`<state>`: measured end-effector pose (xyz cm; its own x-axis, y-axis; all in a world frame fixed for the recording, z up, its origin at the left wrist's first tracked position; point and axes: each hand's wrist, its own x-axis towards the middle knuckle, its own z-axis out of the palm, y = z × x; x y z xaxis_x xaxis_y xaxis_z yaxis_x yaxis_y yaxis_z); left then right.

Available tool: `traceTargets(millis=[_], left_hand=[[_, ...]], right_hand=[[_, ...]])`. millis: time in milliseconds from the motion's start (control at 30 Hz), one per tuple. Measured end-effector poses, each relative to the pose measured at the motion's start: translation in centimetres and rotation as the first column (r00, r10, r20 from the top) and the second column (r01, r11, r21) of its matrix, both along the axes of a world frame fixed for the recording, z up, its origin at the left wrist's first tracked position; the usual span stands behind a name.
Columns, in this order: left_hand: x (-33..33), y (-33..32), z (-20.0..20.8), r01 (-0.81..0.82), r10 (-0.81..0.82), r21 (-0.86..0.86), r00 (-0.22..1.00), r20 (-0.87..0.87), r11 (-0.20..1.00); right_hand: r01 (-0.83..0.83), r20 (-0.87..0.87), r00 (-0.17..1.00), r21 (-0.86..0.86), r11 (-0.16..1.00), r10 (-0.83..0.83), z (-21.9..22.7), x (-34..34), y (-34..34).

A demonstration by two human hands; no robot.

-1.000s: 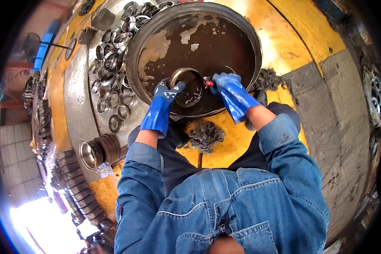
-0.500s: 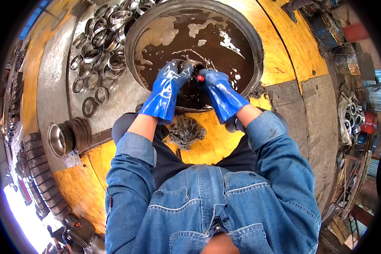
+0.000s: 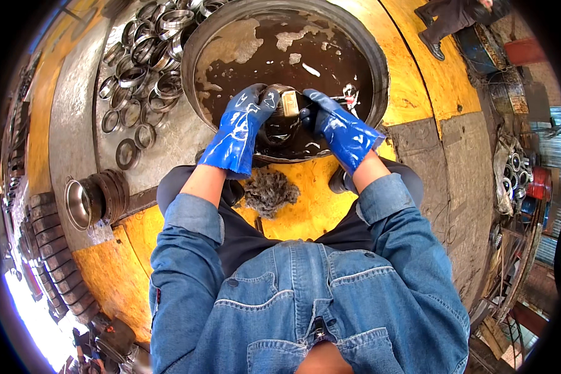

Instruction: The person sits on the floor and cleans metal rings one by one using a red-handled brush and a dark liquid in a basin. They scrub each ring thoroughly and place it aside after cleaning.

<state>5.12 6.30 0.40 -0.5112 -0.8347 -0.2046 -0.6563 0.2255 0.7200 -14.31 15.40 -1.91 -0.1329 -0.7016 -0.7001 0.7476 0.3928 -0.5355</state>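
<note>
Over the near side of a large round tub [image 3: 380, 68] of dark brown liquid, my hands are close together in long blue rubber gloves. My left hand [image 3: 248, 118] is closed on the left side of a dark, wet metal ring [image 3: 280, 132]. My right hand [image 3: 333, 124] has its fingers curled at a brush [image 3: 290, 103], whose pale, blocky end lies against the ring's upper part. The glove hides most of the brush's handle. Patches of foam and white glints float on the liquid.
Many metal rings [image 3: 144, 50] lie heaped left of the tub. A silver ring-shaped part [image 3: 84, 204] stands beside rusty rings [image 3: 113, 190]. A grey tangled clump [image 3: 271, 193] lies between my legs on yellow boards. Another person's leg and shoe [image 3: 435, 47] show at the upper right.
The brush's pale end has turned into view, where a red part showed before. My right hand has shifted slightly right and down. The other person's legs have come further into view.
</note>
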Motion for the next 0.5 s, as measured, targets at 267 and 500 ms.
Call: traceTargets(millis=[267,500], left_hand=[[0.1,0.5,0.8,0.001,-0.002,0.064,1.000,0.013,0.998],[-0.1,0.2,-0.7,0.030,-0.030,-0.086,1.000,-0.007,0.996]], right_hand=[[-0.692,-0.671,0.441,0.169,0.702,0.596,2.1,2.9,-0.1],[-0.536,-0.683,-0.705,0.690,0.486,0.192,-2.7,2.4,-0.3]])
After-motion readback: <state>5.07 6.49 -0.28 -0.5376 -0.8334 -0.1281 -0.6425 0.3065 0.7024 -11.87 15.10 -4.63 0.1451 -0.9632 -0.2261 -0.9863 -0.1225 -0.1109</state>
